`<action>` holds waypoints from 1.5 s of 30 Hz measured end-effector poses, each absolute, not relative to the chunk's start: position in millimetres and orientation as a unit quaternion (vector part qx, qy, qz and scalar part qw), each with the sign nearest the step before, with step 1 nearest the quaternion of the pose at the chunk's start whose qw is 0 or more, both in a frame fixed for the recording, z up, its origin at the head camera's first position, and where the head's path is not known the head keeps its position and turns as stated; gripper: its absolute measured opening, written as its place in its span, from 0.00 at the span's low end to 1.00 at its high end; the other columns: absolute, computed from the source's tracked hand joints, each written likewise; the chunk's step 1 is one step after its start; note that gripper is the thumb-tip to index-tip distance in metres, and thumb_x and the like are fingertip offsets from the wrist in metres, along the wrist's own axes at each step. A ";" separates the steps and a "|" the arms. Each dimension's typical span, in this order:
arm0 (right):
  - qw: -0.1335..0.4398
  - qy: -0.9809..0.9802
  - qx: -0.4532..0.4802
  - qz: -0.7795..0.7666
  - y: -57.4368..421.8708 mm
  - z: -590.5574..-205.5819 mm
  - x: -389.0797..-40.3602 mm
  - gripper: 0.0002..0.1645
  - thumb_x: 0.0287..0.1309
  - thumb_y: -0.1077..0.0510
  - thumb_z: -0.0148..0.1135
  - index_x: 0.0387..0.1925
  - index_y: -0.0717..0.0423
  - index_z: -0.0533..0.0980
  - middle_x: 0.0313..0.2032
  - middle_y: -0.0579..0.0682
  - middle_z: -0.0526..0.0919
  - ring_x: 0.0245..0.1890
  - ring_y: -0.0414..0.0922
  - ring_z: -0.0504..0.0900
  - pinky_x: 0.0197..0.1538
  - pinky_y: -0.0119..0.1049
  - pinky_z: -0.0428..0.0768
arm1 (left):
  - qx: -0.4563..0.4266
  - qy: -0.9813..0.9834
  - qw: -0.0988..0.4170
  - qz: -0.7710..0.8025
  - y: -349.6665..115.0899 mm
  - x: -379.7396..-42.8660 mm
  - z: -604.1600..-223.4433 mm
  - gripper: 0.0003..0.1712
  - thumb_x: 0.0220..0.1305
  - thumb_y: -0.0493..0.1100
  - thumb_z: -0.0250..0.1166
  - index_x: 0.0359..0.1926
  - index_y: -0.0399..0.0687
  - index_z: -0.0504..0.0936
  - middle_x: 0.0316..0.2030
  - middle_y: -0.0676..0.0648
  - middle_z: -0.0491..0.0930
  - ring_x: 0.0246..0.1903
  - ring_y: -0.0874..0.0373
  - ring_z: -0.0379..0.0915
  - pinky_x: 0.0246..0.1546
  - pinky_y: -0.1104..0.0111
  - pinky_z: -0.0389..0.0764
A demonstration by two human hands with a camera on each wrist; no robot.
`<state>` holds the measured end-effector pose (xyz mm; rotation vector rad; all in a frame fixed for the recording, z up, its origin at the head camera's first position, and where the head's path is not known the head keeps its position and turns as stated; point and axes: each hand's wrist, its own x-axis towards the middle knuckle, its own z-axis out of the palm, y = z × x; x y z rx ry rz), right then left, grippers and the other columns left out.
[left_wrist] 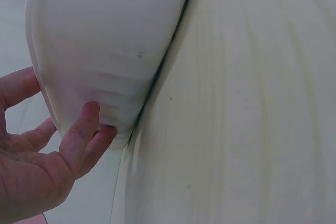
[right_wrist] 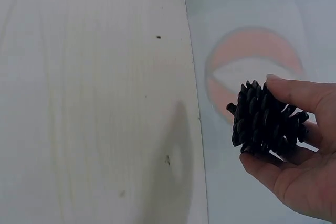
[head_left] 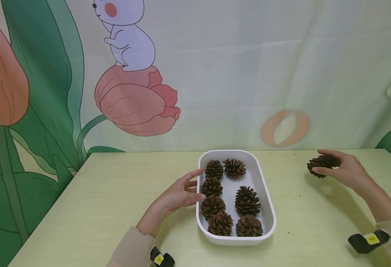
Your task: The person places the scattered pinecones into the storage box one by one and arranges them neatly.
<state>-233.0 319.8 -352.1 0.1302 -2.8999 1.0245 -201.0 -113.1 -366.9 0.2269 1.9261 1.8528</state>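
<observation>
A white tray (head_left: 268, 207) stands on the table with several brown pine cones (head_left: 247, 201) lying in it, most of them along its left side. My left hand (head_left: 180, 193) holds the tray's left wall. Its thumb and index finger reach the rim, while other fingers (left_wrist: 83, 129) lie against the outer wall. To the right of the tray, above the table, my right hand (head_left: 347, 170) grips one more pine cone (right_wrist: 260, 119) between thumb and fingers. The palm side of that cone is partly hidden by the hand.
The pale wooden table (head_left: 115, 207) reaches back to a hanging cloth (head_left: 215, 92) printed with flowers and a white animal. Small dark specks lie on the table right of the tray. Each wrist carries a black camera mount (head_left: 368, 240).
</observation>
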 end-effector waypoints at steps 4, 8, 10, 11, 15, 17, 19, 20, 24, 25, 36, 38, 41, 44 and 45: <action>0.042 -0.939 0.059 0.335 308.6 -349.9 -232.9 0.42 0.54 0.48 0.62 0.62 0.69 0.59 0.56 0.75 0.62 0.54 0.70 0.62 0.49 0.63 0.66 | 0.083 0.700 0.227 0.673 -113.0 -201.1 -366.3 0.42 0.54 0.27 0.61 0.68 0.49 0.56 0.60 0.32 0.61 0.55 0.42 0.66 0.49 0.58 0.76; 0.055 -0.938 0.079 0.334 297.5 -347.5 -232.3 0.40 0.53 0.50 0.63 0.61 0.69 0.61 0.54 0.74 0.65 0.53 0.69 0.64 0.48 0.61 0.68 | 0.084 0.701 0.225 0.671 -113.2 -200.9 -366.5 0.42 0.55 0.28 0.61 0.68 0.49 0.55 0.60 0.31 0.61 0.55 0.42 0.66 0.49 0.58 0.76; 0.057 -0.936 0.091 0.334 291.8 -345.7 -231.8 0.40 0.53 0.50 0.64 0.61 0.68 0.62 0.54 0.73 0.67 0.53 0.69 0.66 0.48 0.59 0.69 | 0.083 0.703 0.224 0.670 -113.4 -200.6 -366.7 0.42 0.55 0.28 0.61 0.68 0.50 0.56 0.60 0.31 0.60 0.55 0.41 0.66 0.49 0.58 0.76; 0.058 -0.936 0.096 0.334 288.8 -344.5 -231.3 0.39 0.53 0.50 0.64 0.61 0.68 0.62 0.53 0.73 0.68 0.53 0.68 0.66 0.48 0.57 0.70 | 0.084 0.703 0.224 0.670 -113.5 -200.6 -366.9 0.42 0.55 0.28 0.61 0.68 0.50 0.55 0.60 0.31 0.60 0.55 0.41 0.66 0.49 0.58 0.76; 0.061 -0.933 0.114 0.335 277.9 -340.4 -230.3 0.39 0.52 0.51 0.65 0.60 0.67 0.64 0.52 0.71 0.71 0.52 0.66 0.69 0.43 0.35 0.76 | 0.085 0.703 0.224 0.670 -113.3 -200.3 -366.7 0.42 0.55 0.28 0.62 0.68 0.50 0.55 0.61 0.31 0.60 0.55 0.41 0.66 0.49 0.58 0.76; 0.064 -0.931 0.121 0.338 273.2 -339.1 -229.9 0.38 0.51 0.51 0.65 0.60 0.67 0.64 0.51 0.70 0.72 0.52 0.66 0.70 0.39 0.24 0.73 | 0.087 0.703 0.224 0.669 -113.0 -200.4 -366.6 0.42 0.55 0.28 0.62 0.68 0.49 0.55 0.61 0.31 0.60 0.55 0.41 0.66 0.49 0.58 0.76; 0.064 -0.930 0.125 0.341 268.7 -338.3 -229.6 0.39 0.51 0.51 0.66 0.60 0.67 0.64 0.51 0.69 0.72 0.52 0.66 0.70 0.37 0.20 0.71 | 0.088 0.705 0.223 0.668 -112.7 -200.1 -366.1 0.42 0.55 0.28 0.62 0.68 0.49 0.55 0.61 0.31 0.60 0.55 0.41 0.66 0.49 0.58 0.76; 0.063 -0.929 0.127 0.343 266.2 -337.9 -229.3 0.39 0.51 0.52 0.66 0.60 0.67 0.64 0.51 0.70 0.72 0.53 0.67 0.69 0.40 0.24 0.74 | 0.088 0.705 0.223 0.667 -112.6 -200.0 -366.0 0.42 0.55 0.28 0.62 0.68 0.49 0.55 0.61 0.31 0.60 0.55 0.41 0.66 0.49 0.58 0.76; 0.063 -0.926 0.130 0.348 256.5 -335.9 -228.8 0.40 0.50 0.53 0.67 0.60 0.66 0.64 0.53 0.69 0.71 0.54 0.66 0.69 0.46 0.37 0.76 | 0.086 0.708 0.222 0.665 -112.5 -199.4 -364.9 0.42 0.55 0.28 0.62 0.68 0.49 0.55 0.61 0.31 0.60 0.55 0.41 0.66 0.49 0.58 0.76; 0.064 -0.925 0.132 0.351 254.0 -335.4 -228.8 0.40 0.49 0.54 0.67 0.60 0.66 0.64 0.54 0.68 0.71 0.54 0.65 0.69 0.48 0.42 0.75 | 0.086 0.708 0.221 0.665 -112.5 -199.4 -364.8 0.42 0.55 0.28 0.62 0.68 0.49 0.55 0.61 0.31 0.60 0.55 0.41 0.66 0.49 0.58 0.76; 0.073 -0.910 0.151 0.380 229.1 -330.8 -226.9 0.41 0.45 0.54 0.71 0.60 0.63 0.65 0.52 0.64 0.74 0.53 0.62 0.71 0.45 0.33 0.76 | 0.083 0.705 0.223 0.668 -112.8 -200.3 -365.6 0.42 0.55 0.28 0.61 0.68 0.50 0.55 0.61 0.32 0.60 0.55 0.41 0.66 0.49 0.58 0.76; 0.075 -0.907 0.155 0.385 224.7 -329.5 -226.4 0.41 0.44 0.54 0.71 0.60 0.62 0.66 0.51 0.63 0.75 0.52 0.61 0.72 0.44 0.29 0.76 | 0.082 0.704 0.224 0.669 -112.7 -200.2 -365.4 0.42 0.55 0.28 0.61 0.68 0.50 0.55 0.61 0.32 0.60 0.55 0.41 0.66 0.49 0.58 0.76; 0.074 -0.902 0.158 0.394 217.9 -327.5 -225.6 0.41 0.43 0.54 0.72 0.59 0.62 0.66 0.50 0.63 0.76 0.52 0.60 0.73 0.43 0.28 0.76 | 0.082 0.704 0.225 0.669 -112.4 -200.4 -365.4 0.42 0.55 0.28 0.61 0.68 0.50 0.55 0.61 0.32 0.60 0.55 0.41 0.66 0.49 0.57 0.76; 0.071 -0.899 0.157 0.403 211.2 -326.0 -225.5 0.41 0.42 0.55 0.73 0.58 0.63 0.67 0.49 0.63 0.76 0.52 0.59 0.73 0.43 0.27 0.76 | 0.080 0.706 0.224 0.667 -112.4 -200.5 -365.6 0.42 0.55 0.28 0.62 0.68 0.50 0.56 0.61 0.32 0.60 0.55 0.41 0.67 0.48 0.57 0.76; 0.070 -0.898 0.155 0.406 209.1 -325.5 -225.6 0.40 0.41 0.55 0.73 0.56 0.64 0.67 0.49 0.63 0.76 0.52 0.58 0.74 0.44 0.26 0.75 | 0.080 0.706 0.224 0.667 -112.5 -200.5 -365.8 0.42 0.55 0.28 0.62 0.68 0.50 0.56 0.61 0.32 0.60 0.55 0.42 0.67 0.48 0.57 0.76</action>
